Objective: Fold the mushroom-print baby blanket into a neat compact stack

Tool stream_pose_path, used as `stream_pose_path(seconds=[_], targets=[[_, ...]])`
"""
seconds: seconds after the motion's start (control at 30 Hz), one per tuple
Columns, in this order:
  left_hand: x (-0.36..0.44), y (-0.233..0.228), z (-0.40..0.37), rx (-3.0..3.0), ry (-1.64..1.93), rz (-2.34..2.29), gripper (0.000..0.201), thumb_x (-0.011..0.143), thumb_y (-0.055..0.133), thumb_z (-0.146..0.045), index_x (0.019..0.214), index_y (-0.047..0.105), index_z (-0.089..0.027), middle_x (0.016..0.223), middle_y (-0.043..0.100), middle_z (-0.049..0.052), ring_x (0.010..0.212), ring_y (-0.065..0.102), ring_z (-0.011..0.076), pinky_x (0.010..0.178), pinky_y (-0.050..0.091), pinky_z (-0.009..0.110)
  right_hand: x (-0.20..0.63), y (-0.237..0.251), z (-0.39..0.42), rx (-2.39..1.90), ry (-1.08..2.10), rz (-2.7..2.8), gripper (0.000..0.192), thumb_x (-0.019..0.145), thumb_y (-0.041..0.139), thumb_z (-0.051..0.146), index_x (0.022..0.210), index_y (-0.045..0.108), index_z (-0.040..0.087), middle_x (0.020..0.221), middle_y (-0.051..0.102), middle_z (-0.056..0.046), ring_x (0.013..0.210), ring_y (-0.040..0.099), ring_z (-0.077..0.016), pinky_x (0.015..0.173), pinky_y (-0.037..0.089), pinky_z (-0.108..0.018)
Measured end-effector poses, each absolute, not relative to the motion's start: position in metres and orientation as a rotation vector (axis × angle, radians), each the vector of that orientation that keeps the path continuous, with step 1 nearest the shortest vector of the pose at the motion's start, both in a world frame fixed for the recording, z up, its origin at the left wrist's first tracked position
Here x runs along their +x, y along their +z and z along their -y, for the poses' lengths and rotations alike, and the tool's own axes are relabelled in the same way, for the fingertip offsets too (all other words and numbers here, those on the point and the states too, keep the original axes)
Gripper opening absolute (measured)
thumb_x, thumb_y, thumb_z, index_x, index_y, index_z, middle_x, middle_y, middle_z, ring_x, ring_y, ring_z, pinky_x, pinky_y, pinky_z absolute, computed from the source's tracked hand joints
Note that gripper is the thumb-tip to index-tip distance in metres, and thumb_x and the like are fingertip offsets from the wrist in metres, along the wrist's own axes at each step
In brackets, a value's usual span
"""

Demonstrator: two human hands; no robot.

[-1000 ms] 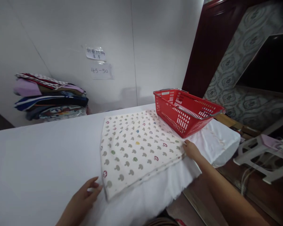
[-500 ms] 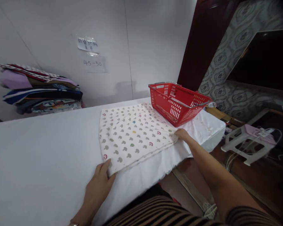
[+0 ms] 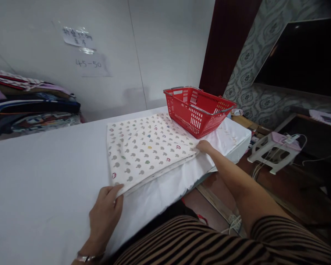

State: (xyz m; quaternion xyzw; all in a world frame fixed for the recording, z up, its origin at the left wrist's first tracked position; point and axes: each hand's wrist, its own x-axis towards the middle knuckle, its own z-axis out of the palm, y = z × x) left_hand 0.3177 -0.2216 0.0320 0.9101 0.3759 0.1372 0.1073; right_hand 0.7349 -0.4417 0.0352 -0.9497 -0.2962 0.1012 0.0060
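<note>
Lying at far left against the wall: a stack of folded multicoloured fabrics [image 3: 30,110], well apart from the hands. Stretching across the middle: a long table covered in white cloth [image 3: 38,173], with broad bare room on its left half and its near edge running diagonally toward the lower middle.

Gripping the near left corner of the folded cream cloth printed with small grey and coloured mushrooms [image 3: 146,151]: the left hand [image 3: 105,215], fingers curled over the corner and lifting it slightly off the white cover, a thin bracelet showing at the wrist. Lying flat otherwise, the printed cloth, between both hands, its near edge running close to the table's front edge.

Resting at the cloth's near right corner: the right hand [image 3: 205,146], fingers touching the cloth's edge; grasping or merely pressing cannot be told. Sitting just behind that corner, near the table's right end: a red plastic shopping basket with metal handles [image 3: 197,110], touching or overlapping the cloth's far right edge. Standing on the floor beyond the table's right end: a white plastic stool [image 3: 273,152].
</note>
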Motion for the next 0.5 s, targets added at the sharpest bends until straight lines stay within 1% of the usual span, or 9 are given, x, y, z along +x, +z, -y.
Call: stream_pose_path(seconds=[0.13, 0.3, 0.4, 0.5], targets=[[0.31, 0.024, 0.219, 2.698, 0.18, -1.059, 0.035, 0.089, 0.033, -0.029, 0.113, 0.059, -0.023, 0.111, 0.052, 0.004, 0.09, 0.058, 0.0156, 0.063, 0.043, 0.025, 0.731, 0.032, 0.44, -2.985, 0.298, 0.771, 0.034, 0.082, 0.046, 0.022, 0.108, 0.065, 0.009, 0.114, 0.064, -0.016, 0.101, 0.061, -0.0228, 0.073, 0.043, -0.023], [0.309, 0.02, 0.223, 2.733, 0.183, -0.996, 0.038, 0.089, 0.033, -0.034, 0.116, 0.058, -0.024, 0.115, 0.05, 0.005, 0.095, 0.057, 0.0175, 0.066, 0.045, 0.026, 0.732, 0.031, 0.441, -2.976, 0.274, 0.685, 0.035, 0.081, 0.047, 0.021, 0.11, 0.063, 0.009, 0.114, 0.064, -0.015, 0.103, 0.06, -0.021, 0.075, 0.043, -0.022], [0.309, 0.017, 0.224, 2.735, 0.173, -0.994, 0.039, 0.089, 0.032, -0.033, 0.114, 0.059, -0.022, 0.114, 0.05, 0.005, 0.093, 0.057, 0.0181, 0.067, 0.046, 0.027, 0.732, 0.03, 0.441, -2.961, 0.269, 0.665, 0.037, 0.079, 0.051, 0.023, 0.112, 0.061, 0.01, 0.114, 0.065, -0.014, 0.101, 0.06, -0.021, 0.075, 0.043, -0.022], [0.309, 0.013, 0.225, 2.709, 0.176, -1.005, 0.036, 0.088, 0.034, -0.031, 0.112, 0.059, -0.022, 0.113, 0.051, 0.005, 0.091, 0.057, 0.0176, 0.069, 0.046, 0.027, 0.733, 0.029, 0.44, -2.926, 0.27, 0.67, 0.033, 0.077, 0.053, 0.023, 0.106, 0.065, 0.011, 0.11, 0.066, -0.014, 0.1, 0.061, -0.0223, 0.075, 0.044, -0.024]])
